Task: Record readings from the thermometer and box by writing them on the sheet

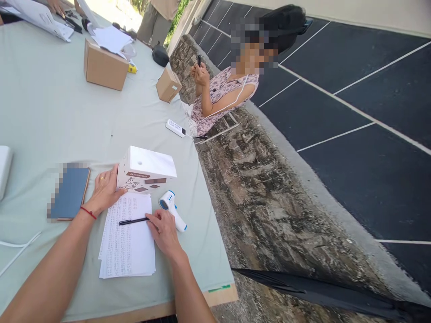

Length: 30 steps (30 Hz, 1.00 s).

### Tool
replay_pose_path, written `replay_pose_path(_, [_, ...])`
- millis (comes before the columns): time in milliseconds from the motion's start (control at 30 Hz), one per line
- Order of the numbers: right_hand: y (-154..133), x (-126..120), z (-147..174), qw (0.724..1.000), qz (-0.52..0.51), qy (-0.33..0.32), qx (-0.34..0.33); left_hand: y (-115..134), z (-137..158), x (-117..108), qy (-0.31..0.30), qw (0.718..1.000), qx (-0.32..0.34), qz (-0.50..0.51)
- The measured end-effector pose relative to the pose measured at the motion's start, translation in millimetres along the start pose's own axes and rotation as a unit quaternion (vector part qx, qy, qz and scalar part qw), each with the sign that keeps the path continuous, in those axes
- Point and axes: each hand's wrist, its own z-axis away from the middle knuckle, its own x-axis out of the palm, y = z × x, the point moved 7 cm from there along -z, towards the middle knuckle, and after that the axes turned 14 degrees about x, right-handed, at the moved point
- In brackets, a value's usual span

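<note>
A white printed carton with brown panels and lettering stands on the cloth-covered table. My left hand grips its left end, the thumb along the lower front edge and the fingers partly hidden behind. Below the carton lies a stack of sheets with rows of small writing or print. Over the sheets, my right hand pinches one end of a black pen, which points left. A white and blue infrared thermometer lies just beyond my right hand. Left of my left hand is a dark blue notebook or tablet, partly blurred out.
Farther back on the table are a large cardboard box with papers on top, a small cardboard box and a white handheld device. A seated person holds a dark object at the right edge. White cables lie left.
</note>
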Motion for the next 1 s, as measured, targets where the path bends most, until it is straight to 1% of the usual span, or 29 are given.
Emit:
replay_pose_path(100, [-3, -5, 0, 0.999, -0.015, -0.024, -0.018, 1, 0, -2, 0.014, 1.0, 0.007, 0.001])
replay_pose_path(167, [-4, -11, 1, 0.997, -0.052, -0.048, -0.015, 1, 0, -2, 0.012, 1.0, 0.001, 0.001])
replay_pose_path(233, [-2, -19, 2, 0.993, -0.103, -0.053, 0.01, 1, 0, -1, 0.005, 1.0, -0.003, -0.001])
replay_pose_path(300, [3, -25, 2, 0.983, -0.169, -0.031, 0.067, 1, -1, 0, 0.001, 1.0, -0.002, -0.003])
replay_pose_path(367, [11, -26, 3, 0.958, -0.249, 0.007, 0.143, 1, -2, 1, -0.002, 1.0, -0.003, -0.005])
replay_pose_path(433, [16, -20, 3, 0.921, -0.328, 0.036, 0.206, 1, -2, 1, -0.005, 1.0, -0.007, -0.009])
replay_pose_path(500, [15, -7, 1, 0.89, -0.383, 0.041, 0.245, 2, -3, 0, -0.006, 1.0, -0.006, -0.011])
replay_pose_path(533, [13, 0, -1, 0.878, -0.4, 0.037, 0.259, 3, -3, 0, -0.007, 1.0, -0.005, -0.012])
replay_pose_path(600, [8, 13, -6, 0.865, -0.416, 0.032, 0.279, 5, -3, -1, -0.009, 1.0, -0.004, -0.012])
replay_pose_path(700, [4, 27, -9, 0.854, -0.42, 0.05, 0.301, 6, -2, 0, -0.012, 1.0, -0.012, -0.016])
replay_pose_path(800, [2, 35, -8, 0.852, -0.406, 0.067, 0.323, 6, -1, 2, -0.007, 1.0, -0.014, -0.025])
replay_pose_path(900, [1, 36, -6, 0.859, -0.393, 0.075, 0.32, 6, -1, 3, 0.006, 0.999, -0.007, -0.035])
replay_pose_path(1000, [-1, 34, -6, 0.863, -0.392, 0.08, 0.309, 5, -1, 4, 0.004, 0.999, -0.01, -0.039])
